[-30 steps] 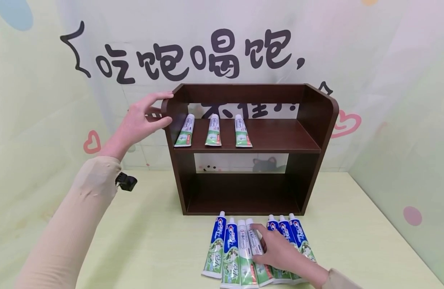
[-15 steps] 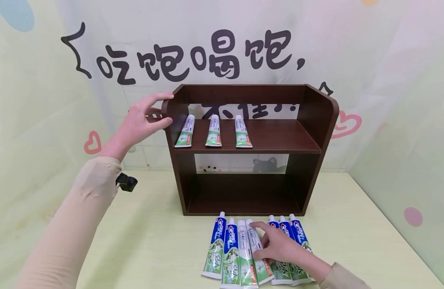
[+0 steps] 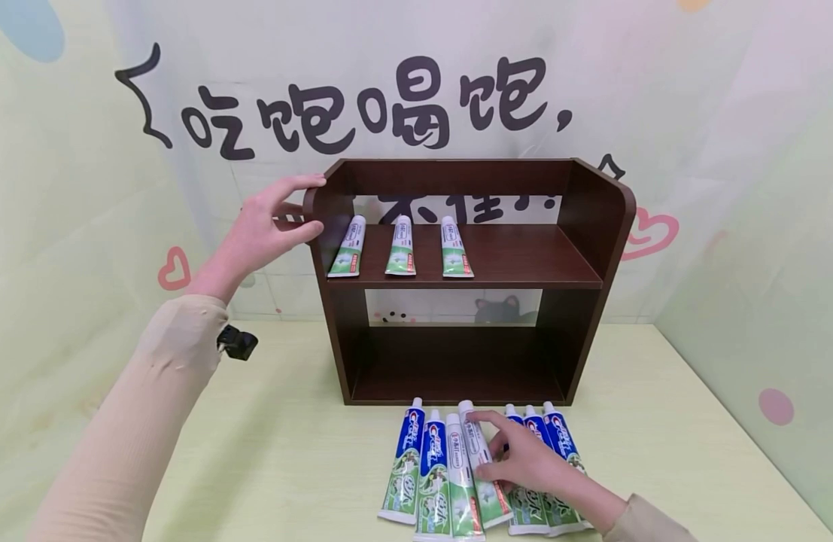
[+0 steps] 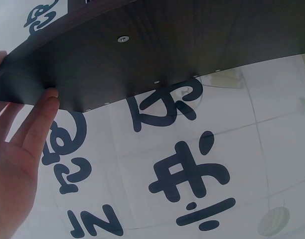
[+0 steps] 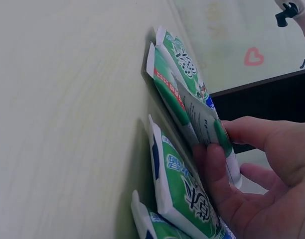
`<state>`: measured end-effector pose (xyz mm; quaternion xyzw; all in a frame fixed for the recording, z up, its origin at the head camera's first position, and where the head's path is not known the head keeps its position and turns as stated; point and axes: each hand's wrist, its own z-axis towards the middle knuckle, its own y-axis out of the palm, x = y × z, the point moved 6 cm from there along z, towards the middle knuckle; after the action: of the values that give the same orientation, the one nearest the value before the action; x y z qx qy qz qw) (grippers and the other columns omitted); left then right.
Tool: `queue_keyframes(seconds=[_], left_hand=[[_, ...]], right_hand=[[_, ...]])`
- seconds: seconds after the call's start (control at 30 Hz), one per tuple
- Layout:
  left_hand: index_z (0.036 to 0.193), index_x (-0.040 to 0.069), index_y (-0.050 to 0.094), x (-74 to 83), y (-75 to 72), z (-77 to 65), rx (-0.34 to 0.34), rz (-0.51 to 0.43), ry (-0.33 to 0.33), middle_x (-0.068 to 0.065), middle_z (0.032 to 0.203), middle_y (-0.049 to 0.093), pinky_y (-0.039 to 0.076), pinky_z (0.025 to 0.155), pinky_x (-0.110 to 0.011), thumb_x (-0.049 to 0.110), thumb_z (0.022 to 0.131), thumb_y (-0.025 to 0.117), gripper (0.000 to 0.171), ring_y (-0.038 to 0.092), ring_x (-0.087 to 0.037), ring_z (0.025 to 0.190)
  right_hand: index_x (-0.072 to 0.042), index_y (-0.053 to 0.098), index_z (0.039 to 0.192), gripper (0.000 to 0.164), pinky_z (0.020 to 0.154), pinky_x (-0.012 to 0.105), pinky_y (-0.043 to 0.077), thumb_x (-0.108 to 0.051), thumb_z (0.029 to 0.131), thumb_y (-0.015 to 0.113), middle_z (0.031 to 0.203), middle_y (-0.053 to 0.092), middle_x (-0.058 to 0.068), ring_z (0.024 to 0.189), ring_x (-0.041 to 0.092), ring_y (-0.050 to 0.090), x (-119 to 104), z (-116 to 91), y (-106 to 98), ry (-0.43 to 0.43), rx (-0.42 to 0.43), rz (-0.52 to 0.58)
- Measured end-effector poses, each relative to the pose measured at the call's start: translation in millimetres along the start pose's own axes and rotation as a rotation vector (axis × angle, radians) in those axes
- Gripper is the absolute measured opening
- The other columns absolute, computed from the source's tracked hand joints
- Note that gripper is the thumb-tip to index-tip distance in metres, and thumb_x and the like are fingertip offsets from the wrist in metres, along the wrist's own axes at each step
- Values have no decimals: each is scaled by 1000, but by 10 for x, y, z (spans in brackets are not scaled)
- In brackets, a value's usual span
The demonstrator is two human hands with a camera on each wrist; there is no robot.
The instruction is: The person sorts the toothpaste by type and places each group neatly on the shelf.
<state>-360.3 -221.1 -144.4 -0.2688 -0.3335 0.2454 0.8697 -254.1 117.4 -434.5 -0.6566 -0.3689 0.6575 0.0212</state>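
Observation:
My right hand (image 3: 524, 459) pinches a white-and-green toothpaste tube (image 3: 480, 459) between thumb and fingers. In the right wrist view this tube (image 5: 200, 117) is tilted, overlapping the matching tube beside it. That matching white-and-green tube (image 3: 462, 482) lies just to its left on the table. My left hand (image 3: 260, 229) grips the upper left corner of a dark brown two-tier shelf (image 3: 470, 284), index finger at the top edge and thumb at the front edge. In the left wrist view, fingers (image 4: 52, 94) lie against the shelf's outer side panel (image 4: 157, 50).
Two blue-and-green Crest tubes (image 3: 402, 459) lie left of the white ones; several more (image 3: 561, 440) lie right, partly under my right hand. Three white-and-green tubes (image 3: 400, 247) stand spaced along the upper tier, from its left end to near the middle. A printed backdrop (image 3: 186, 68) hangs behind.
The toothpaste tube in my right hand has shifted slightly up and away toward the shelf, its cap now beyond its neighbour's. My left hand stays at the shelf corner.

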Motion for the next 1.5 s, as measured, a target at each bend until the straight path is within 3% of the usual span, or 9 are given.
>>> queue_keyframes(seconds=[0.17,0.37,0.53,0.67,0.8,1.37,1.5], left_hand=[[141,18,53,-5,2,1,-3,3,1,0,147,53,53,78,-5,10,88,72,57,63,4,88],[142,18,53,-7,6,2,-6,1,-1,0,148,52,53,78,-5,10,88,71,57,63,3,89],[141,24,54,-3,6,5,-6,0,-2,1,148,52,53,79,-5,11,88,72,57,63,2,89],[141,26,54,2,3,2,-7,-1,-5,2,148,52,53,78,-5,11,88,72,58,63,2,89],[141,22,54,5,1,0,-6,-11,-4,1,148,52,54,78,-5,10,88,72,57,64,2,89],[140,24,54,-5,-2,3,-7,-17,2,-1,147,53,54,78,-6,9,88,72,57,64,3,88],[141,20,54,-11,-2,8,-6,-10,4,-1,147,53,54,78,-5,9,88,71,57,63,4,88]], right_hand=[[-26,43,146,72,58,31,59,-21,83,79,97,60,10,71,17,62,-34,-11,-30,-7,31,23],[-28,38,148,76,52,31,58,-17,84,78,101,60,12,66,18,62,-107,-31,-100,-38,70,65],[-29,35,149,80,52,32,59,-16,83,79,102,61,13,66,19,63,-159,-48,-185,-47,108,85],[-24,33,151,83,51,34,59,-12,83,79,103,62,16,68,19,64,-222,-72,-249,-68,124,115],[-22,32,152,83,51,34,59,-9,83,78,106,61,18,70,20,64,-290,-96,-307,-80,133,149],[-26,35,149,81,60,32,62,-14,83,79,107,65,15,76,19,67,-485,-174,-475,-96,199,70],[-26,35,149,80,61,30,62,-13,83,79,108,65,14,76,18,67,-519,-186,-503,-101,208,65]])
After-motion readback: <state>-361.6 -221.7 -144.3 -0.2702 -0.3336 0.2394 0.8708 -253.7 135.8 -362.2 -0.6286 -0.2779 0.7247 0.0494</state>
